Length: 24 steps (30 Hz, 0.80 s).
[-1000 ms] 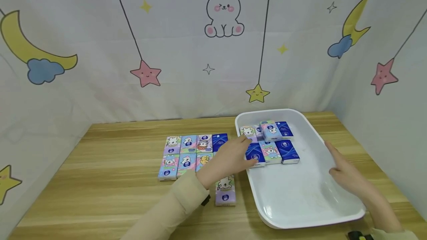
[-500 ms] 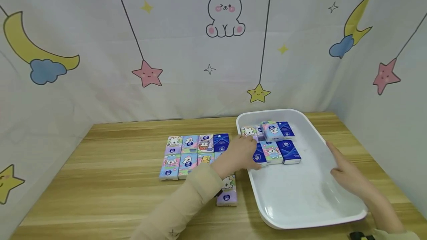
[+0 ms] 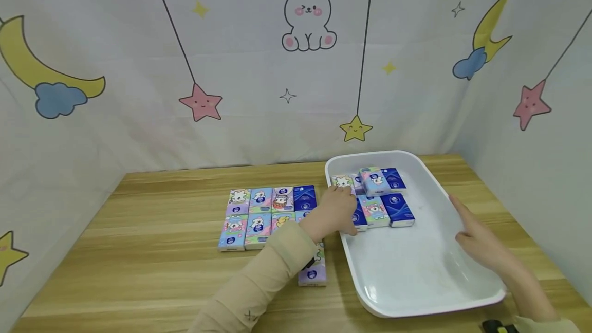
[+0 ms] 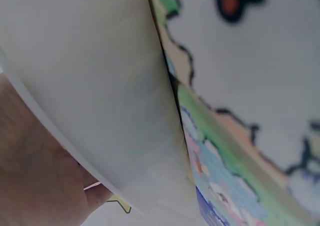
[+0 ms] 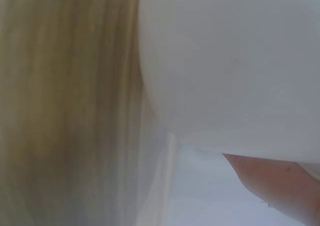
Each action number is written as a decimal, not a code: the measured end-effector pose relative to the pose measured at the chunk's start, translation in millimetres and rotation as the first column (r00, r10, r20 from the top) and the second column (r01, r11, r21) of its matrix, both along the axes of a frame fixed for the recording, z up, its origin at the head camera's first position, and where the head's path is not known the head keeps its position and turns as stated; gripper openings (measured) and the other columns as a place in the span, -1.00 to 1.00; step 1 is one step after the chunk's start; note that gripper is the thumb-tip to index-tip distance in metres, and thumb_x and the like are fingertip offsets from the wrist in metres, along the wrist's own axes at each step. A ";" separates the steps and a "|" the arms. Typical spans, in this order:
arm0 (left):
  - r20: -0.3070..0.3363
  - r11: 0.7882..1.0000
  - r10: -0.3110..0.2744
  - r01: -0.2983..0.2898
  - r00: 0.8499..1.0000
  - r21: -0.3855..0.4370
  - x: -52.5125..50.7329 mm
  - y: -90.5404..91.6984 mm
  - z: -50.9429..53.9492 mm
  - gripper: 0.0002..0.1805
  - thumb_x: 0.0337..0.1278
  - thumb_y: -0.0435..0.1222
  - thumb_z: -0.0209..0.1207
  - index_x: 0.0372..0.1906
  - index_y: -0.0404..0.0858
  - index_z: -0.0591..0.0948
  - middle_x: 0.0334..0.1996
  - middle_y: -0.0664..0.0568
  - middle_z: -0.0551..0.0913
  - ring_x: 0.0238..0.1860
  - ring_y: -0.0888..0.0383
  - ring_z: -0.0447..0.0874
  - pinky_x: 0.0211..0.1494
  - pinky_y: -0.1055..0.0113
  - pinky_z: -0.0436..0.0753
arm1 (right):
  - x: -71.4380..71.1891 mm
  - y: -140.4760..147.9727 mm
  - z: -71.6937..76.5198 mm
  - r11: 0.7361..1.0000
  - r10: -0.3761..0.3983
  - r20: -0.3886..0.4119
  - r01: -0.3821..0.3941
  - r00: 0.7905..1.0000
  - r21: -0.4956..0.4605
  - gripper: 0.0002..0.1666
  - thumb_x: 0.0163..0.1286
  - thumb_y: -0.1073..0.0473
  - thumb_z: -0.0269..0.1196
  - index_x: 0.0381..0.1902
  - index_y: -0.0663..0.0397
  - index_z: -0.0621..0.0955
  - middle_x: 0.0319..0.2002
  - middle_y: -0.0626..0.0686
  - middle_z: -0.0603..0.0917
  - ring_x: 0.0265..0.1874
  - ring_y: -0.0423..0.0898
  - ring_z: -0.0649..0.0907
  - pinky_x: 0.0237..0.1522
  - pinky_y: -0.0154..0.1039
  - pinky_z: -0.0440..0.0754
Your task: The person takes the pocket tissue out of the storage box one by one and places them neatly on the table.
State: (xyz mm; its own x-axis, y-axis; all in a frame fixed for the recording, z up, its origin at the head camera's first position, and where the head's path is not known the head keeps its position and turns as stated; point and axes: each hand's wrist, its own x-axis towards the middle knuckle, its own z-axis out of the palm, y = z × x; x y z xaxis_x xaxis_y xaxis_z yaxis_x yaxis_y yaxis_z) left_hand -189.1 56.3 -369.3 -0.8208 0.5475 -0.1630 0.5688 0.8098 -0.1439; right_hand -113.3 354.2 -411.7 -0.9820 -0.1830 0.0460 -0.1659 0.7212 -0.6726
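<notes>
Head view: the table (image 3: 139, 235) meets the cloth backdrop (image 3: 254, 60) at its far edge, with wood grain stretching from the packs out to the left edge. The floor of the white tray (image 3: 411, 266) runs from its contents down to the near rim. At the tray's left side, in the nearer row, lies a dark blue pack (image 3: 359, 217), flat and partly covered by the left hand (image 3: 334, 212). That hand's fingers bend over it, the thumb towards its near end; whether they pinch it cannot be told. The right hand (image 3: 483, 243) rests at the right rim, index finger straight along it, thumb spread apart. Inside are two rows of wrapped packs, cartoon and dark blue, one cartoon pack (image 3: 374, 183) lying on top of the far row. More packs (image 3: 260, 224) sit in rows left of the tray.

Left wrist view: the hand reaches past the pale rim, fingertips hidden; blurred cartoon packs (image 4: 250, 75) fill the right side.

Right wrist view: wood lies beside the tray's smooth outer wall, one digit showing beyond its edge.
</notes>
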 end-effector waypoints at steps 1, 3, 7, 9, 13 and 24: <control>-0.006 1.000 -0.002 0.002 1.000 0.000 -0.6 0.1 -1.0 -0.23 -0.13 0.21 0.31 0.19 -0.14 0.55 0.21 0.06 0.50 0.26 0.12 0.45 0.43 0.25 0.33 | -0.2 -0.1 0.2 1.000 -0.001 -0.005 0.001 1.000 0.003 -0.01 0.20 0.54 -0.11 0.51 0.23 -0.27 0.42 0.56 -0.16 0.33 0.60 0.01 0.50 -0.11 -0.35; -0.014 1.000 -0.006 0.006 1.000 -0.004 -1.2 0.5 -3.0 -0.21 -0.13 0.21 0.30 0.21 -0.16 0.53 0.20 0.05 0.50 0.26 0.12 0.44 0.43 0.24 0.33 | -0.4 -0.6 0.3 1.000 -0.002 -0.005 0.002 1.000 0.005 -0.02 0.21 0.54 -0.11 0.51 0.24 -0.27 0.42 0.56 -0.16 0.33 0.60 0.01 0.50 -0.05 -0.34; -0.020 1.000 -0.009 0.008 1.000 -0.011 -2.3 2.1 -6.2 -0.16 -0.15 0.23 0.30 0.23 -0.16 0.51 0.18 0.05 0.50 0.25 0.11 0.44 0.44 0.22 0.33 | -0.3 -1.6 0.8 1.000 -0.003 0.007 0.003 1.000 -0.007 -0.02 0.20 0.56 -0.11 0.50 0.27 -0.27 0.42 0.57 -0.18 0.33 0.60 0.00 0.46 0.16 -0.32; -0.018 1.000 -0.011 0.011 1.000 -0.010 -2.6 3.1 -7.1 -0.15 -0.17 0.24 0.31 0.23 -0.17 0.51 0.17 0.04 0.51 0.24 0.11 0.44 0.43 0.21 0.34 | 0.1 -1.8 0.9 1.000 -0.002 0.011 0.002 1.000 -0.014 -0.03 0.21 0.57 -0.11 0.50 0.29 -0.27 0.42 0.57 -0.19 0.34 0.60 -0.02 0.45 0.21 -0.32; -0.010 1.000 -0.009 0.009 1.000 -0.013 -3.0 4.3 -7.3 -0.13 -0.18 0.24 0.31 0.25 -0.18 0.49 0.20 0.02 0.51 0.27 0.09 0.43 0.44 0.18 0.32 | 0.2 -1.8 1.0 1.000 -0.001 0.007 0.001 1.000 -0.014 -0.03 0.21 0.57 -0.12 0.50 0.29 -0.27 0.42 0.56 -0.20 0.34 0.59 -0.03 0.47 0.12 -0.35; 0.017 1.000 0.017 -0.017 1.000 -0.007 -1.6 6.4 -6.7 -0.12 -0.17 0.21 0.32 0.27 -0.20 0.46 0.23 0.01 0.51 0.28 0.06 0.43 0.47 0.16 0.28 | 0.2 -0.9 -0.4 1.000 -0.001 -0.024 0.001 1.000 0.015 -0.02 0.19 0.56 -0.10 0.50 0.28 -0.25 0.41 0.58 -0.13 0.30 0.61 0.06 0.51 -0.23 -0.28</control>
State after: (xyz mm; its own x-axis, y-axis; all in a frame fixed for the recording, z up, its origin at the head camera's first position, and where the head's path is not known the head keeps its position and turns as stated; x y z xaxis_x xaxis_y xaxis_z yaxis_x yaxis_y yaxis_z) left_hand -190.7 62.7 -376.0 -0.8270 0.5323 -0.1808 0.5573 0.8185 -0.1394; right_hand -113.1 353.3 -412.1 -0.9809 -0.1830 0.0663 -0.1809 0.7315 -0.6575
